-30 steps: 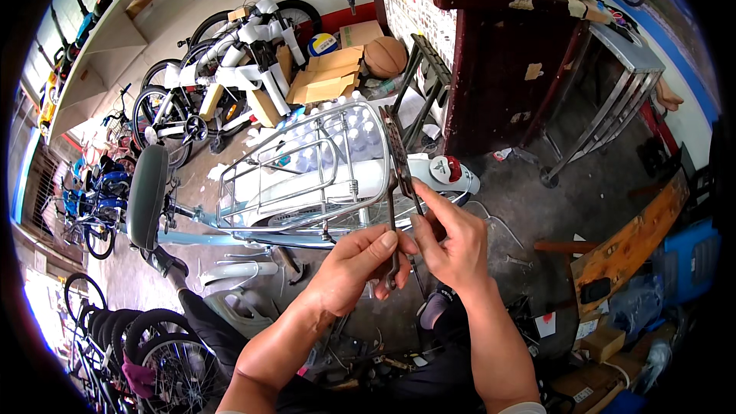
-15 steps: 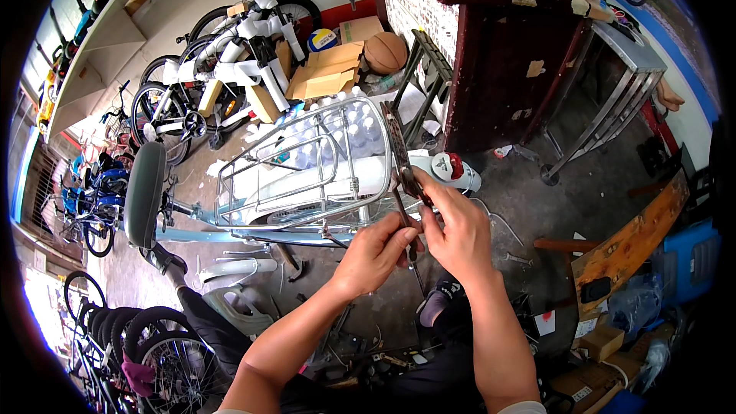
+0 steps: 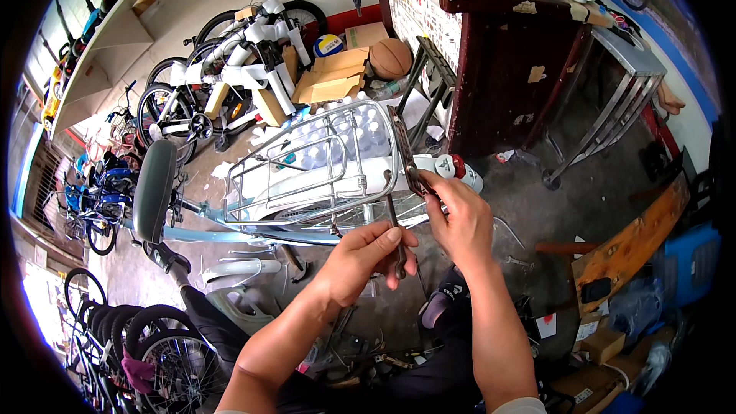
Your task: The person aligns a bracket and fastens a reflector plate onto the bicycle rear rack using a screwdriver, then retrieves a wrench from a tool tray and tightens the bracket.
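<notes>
A chrome rear rack point(image 3: 337, 138) sits over the white rear mudguard point(image 3: 307, 188) of a light blue bicycle with a dark saddle point(image 3: 156, 192). My left hand point(image 3: 368, 257), in front of the rack's rear end, is closed around a slim dark wrench point(image 3: 393, 218), whose upper end lies near the rack's rear rail. Just to the right, my right hand point(image 3: 460, 218) pinches the lower end of a long, dark, rusty metal piece point(image 3: 404, 146) standing along the rack's rear end. Its exact kind is unclear. Behind that hand shows a red and white rear lamp point(image 3: 454, 166).
Wrapped bottles point(image 3: 360, 134) stand behind the rack. White-wrapped bicycles point(image 3: 245, 54), cardboard point(image 3: 333, 77) and a basketball point(image 3: 390, 59) lie farther back. A dark red cabinet point(image 3: 521, 69) rises at right. A wooden board point(image 3: 632, 241) leans at far right; loose tools and parts litter the floor.
My left hand has moved down and away from my right hand, bringing the wrench along and showing more of it. My right hand keeps hold of the dark metal piece. The view has shifted slightly.
</notes>
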A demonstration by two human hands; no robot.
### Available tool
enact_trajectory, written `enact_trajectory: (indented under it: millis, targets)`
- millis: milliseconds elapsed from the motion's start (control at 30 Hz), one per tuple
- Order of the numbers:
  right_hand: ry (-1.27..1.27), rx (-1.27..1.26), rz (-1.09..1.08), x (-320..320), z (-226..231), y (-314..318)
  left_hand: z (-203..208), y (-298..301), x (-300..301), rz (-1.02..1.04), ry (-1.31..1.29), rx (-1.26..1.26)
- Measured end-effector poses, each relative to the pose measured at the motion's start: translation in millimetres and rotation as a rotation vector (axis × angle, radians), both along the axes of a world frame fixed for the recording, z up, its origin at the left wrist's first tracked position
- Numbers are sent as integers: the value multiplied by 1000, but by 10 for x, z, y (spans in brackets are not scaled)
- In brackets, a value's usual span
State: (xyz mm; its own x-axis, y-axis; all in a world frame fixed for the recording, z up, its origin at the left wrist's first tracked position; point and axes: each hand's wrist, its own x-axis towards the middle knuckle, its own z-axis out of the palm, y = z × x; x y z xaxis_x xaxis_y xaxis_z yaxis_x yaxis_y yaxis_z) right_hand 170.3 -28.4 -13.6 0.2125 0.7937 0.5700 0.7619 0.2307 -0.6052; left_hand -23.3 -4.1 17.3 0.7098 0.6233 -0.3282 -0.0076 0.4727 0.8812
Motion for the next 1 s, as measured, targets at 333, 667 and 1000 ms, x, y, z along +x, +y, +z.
enact_trajectory:
  millis: [333, 667, 1000]
  targets:
    - [36, -16, -9, 0, 43, -27, 375, 42, -12, -35, -31, -145]
    - [1, 14, -29, 2, 1, 0, 281, 20, -3, -52, -54, -111]
    - [-31, 54, -160, -59, -54, 70, 167, -10, 24, -54, -7, 54]
